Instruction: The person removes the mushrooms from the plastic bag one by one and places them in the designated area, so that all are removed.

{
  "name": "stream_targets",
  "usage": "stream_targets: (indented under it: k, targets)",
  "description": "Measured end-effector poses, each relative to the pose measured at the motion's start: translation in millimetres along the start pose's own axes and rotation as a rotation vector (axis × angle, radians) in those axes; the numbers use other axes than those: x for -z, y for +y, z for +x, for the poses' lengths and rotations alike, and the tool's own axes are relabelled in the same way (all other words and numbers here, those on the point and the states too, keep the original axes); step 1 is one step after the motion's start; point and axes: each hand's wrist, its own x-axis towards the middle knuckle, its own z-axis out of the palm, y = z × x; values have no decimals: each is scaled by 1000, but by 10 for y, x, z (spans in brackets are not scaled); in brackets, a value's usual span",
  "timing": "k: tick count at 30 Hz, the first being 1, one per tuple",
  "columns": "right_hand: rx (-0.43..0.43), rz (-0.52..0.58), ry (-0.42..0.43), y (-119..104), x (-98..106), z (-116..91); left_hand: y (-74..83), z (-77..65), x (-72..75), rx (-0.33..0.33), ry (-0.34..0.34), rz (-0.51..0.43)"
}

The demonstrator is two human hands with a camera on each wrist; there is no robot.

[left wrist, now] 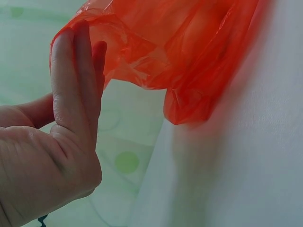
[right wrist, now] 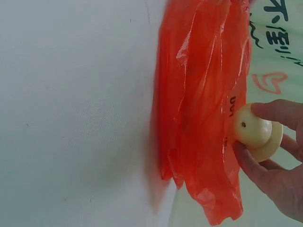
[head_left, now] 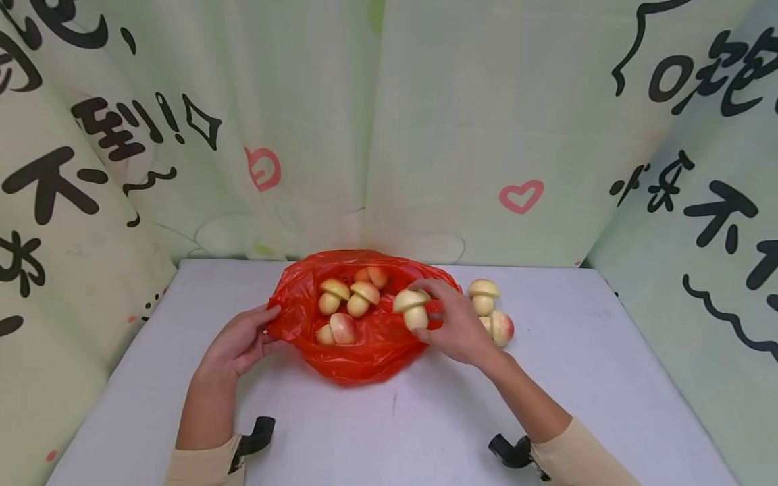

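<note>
A crinkled red plastic bag [head_left: 365, 368] lies with its mouth spread wide, several toy mushrooms [head_left: 358, 299] inside. My left hand [head_left: 238, 343] holds the bag's left rim; in the left wrist view its long fingers are extended against the plastic, and the thumb is mostly hidden. At the right side of the opening, my right hand [head_left: 452, 322] pinches a pale toy mushroom [head_left: 413, 309] between thumb and fingers, stem pointing down. The right wrist view shows a small dark hole in the base of this mushroom [right wrist: 253, 127], close beside the bag's outer wall [right wrist: 203, 94].
Two more toy mushrooms, one yellow-capped [head_left: 483, 295] and one with a reddish cap [head_left: 502, 328], rest on the white table [head_left: 365, 432] behind the right hand. A pale curtain [head_left: 437, 135] with black lettering surrounds the table at the back and sides.
</note>
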Motion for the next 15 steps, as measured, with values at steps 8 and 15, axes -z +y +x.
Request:
stream_targets:
  k: [8, 15]
  targets:
    - [7, -22, 15, 7, 62, -91, -10, 7, 7, 1, -6, 4]
    - [22, -55, 28, 40, 137, -143, -7, 5, -1, -1, -10, 11]
